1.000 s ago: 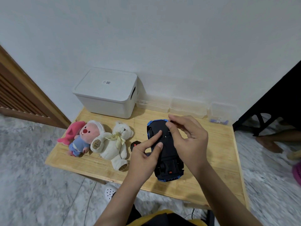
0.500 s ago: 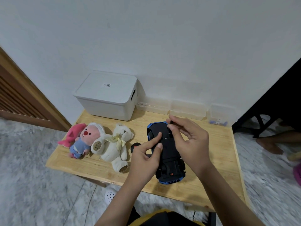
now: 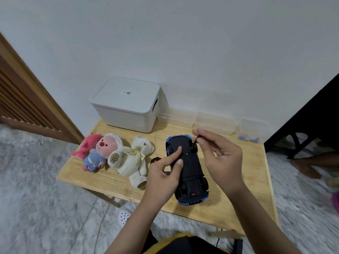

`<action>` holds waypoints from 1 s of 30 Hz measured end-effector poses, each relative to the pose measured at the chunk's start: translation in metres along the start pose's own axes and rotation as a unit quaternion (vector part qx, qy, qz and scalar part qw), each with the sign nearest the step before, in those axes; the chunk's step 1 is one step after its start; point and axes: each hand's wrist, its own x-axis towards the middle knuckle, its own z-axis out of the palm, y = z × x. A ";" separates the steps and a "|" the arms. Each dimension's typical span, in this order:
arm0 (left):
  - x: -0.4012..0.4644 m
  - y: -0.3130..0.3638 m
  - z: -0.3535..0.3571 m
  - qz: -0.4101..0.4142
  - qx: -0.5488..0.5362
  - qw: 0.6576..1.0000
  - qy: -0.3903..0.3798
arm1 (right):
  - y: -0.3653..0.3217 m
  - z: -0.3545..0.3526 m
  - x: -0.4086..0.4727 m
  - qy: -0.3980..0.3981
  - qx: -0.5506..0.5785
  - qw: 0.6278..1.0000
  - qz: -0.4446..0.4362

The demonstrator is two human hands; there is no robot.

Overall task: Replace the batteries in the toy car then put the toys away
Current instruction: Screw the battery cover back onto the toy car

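Toy car (image 3: 189, 169), blue with a black underside, lies upside down near the middle of the wooden table (image 3: 238, 195), its length running from the far edge toward the near edge, wheels up. The left hand (image 3: 163, 173) steadies it: forefinger and thumb are stretched out and press on the black underside, the other fingers curled in, nothing gripped. The right hand (image 3: 220, 158) hovers over the car's far end, thumb and forefinger pinched on a thin dark tool (image 3: 195, 143) whose tip touches the underside beside a far wheel; the remaining fingers are loosely spread. A small black and red object (image 3: 156, 160) lies just beside the car, partly hidden by the left hand. Toward the left edge lie a white teddy bear (image 3: 134, 160) and a pink plush (image 3: 100, 153), touching each other. A lidded white box (image 3: 126, 105) stands at the far left corner. Along the far edge stand clear plastic containers (image 3: 214, 123), the one (image 3: 249, 132) at the far right corner holding small blue items.
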 end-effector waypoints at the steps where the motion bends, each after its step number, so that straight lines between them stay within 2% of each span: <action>1: 0.000 0.000 0.000 -0.002 -0.002 1.000 0.000 | -0.001 0.001 -0.001 0.007 0.011 1.000 0.007; 10: -0.004 0.004 -0.001 0.001 -0.011 1.000 0.007 | 0.002 0.000 -0.001 0.012 -0.012 1.000 -0.010; 15: -0.004 0.006 -0.002 -0.001 -0.015 1.000 0.014 | 0.000 0.000 -0.003 0.021 0.018 1.000 -0.012; 21: -0.003 0.004 -0.002 -0.002 -0.016 1.000 0.021 | 0.000 0.000 0.003 -0.003 0.000 1.000 0.009; 25: -0.001 0.003 -0.003 0.001 -0.011 1.000 0.029 | 0.001 -0.002 0.001 -0.010 -0.026 0.999 -0.029; 30: 0.000 0.000 -0.003 -0.003 -0.009 1.000 0.026 | -0.001 0.000 0.001 0.003 -0.006 1.000 -0.008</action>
